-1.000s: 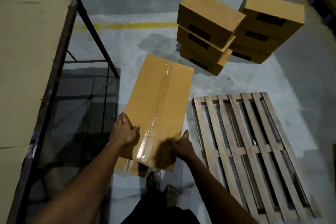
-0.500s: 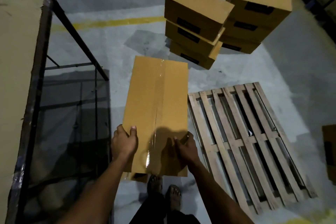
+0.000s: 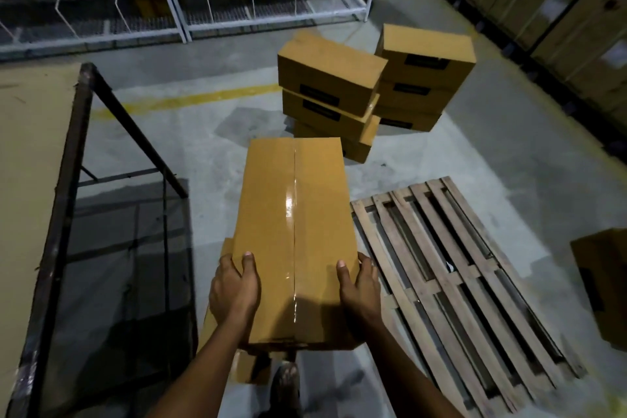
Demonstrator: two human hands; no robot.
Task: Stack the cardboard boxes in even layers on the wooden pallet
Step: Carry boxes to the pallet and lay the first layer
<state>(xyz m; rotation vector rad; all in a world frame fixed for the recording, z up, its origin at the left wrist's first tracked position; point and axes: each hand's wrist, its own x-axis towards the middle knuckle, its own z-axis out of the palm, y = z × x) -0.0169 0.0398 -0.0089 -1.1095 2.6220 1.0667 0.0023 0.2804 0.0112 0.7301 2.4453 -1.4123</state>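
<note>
Near the person's feet, the taped cardboard box (image 3: 294,234) is held off the floor, left hand (image 3: 234,288) and right hand (image 3: 361,285) clamped on its near corners; best swung right, level, onto the bare wooden pallet (image 3: 454,285), flush with a corner

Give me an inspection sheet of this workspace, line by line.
Surface: grey concrete floor with a yellow line.
Job's things: wooden pallet bare, on the floor at right; long taped box held in the air, left of the pallet; another box partly hidden under it; two stacks of boxes on the floor beyond; one more box at the right edge.
Clutter: nothing seen.
Grippers: left hand grips the long box's near left edge; right hand grips its near right edge.
Cables: nothing seen.
Surroundings: metal-framed table at left, white wire racks behind, large cartons along the right.
</note>
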